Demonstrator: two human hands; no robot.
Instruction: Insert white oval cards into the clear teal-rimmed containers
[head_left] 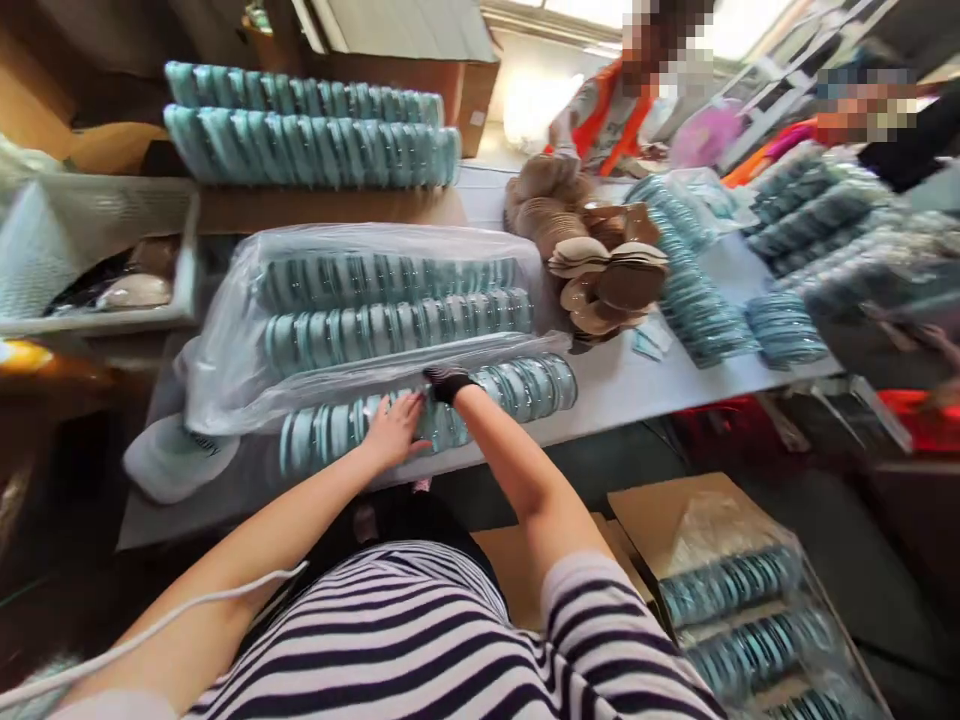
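Observation:
In the head view, a long row of teal-rimmed round discs in clear wrap [330, 436] lies along the near edge of the table. My left hand [395, 430] is bare and rests on this row near its middle, fingers stretched out and spread. Just to its right, my right hand [448, 383], in a dark glove, touches the top of the same row. Its fingers are blurred and partly hidden, so their grip does not show. Behind both hands a large clear plastic bag [225, 385] encloses two more rows of discs [397, 330].
Wrapped stacks [315, 145] line the back left beside a white basket [187, 270]. Brown round pieces [559, 215] are heaped right of the bag. A person in an orange vest [611, 120] is across the table. An open carton [675, 500] with more rows stands low right.

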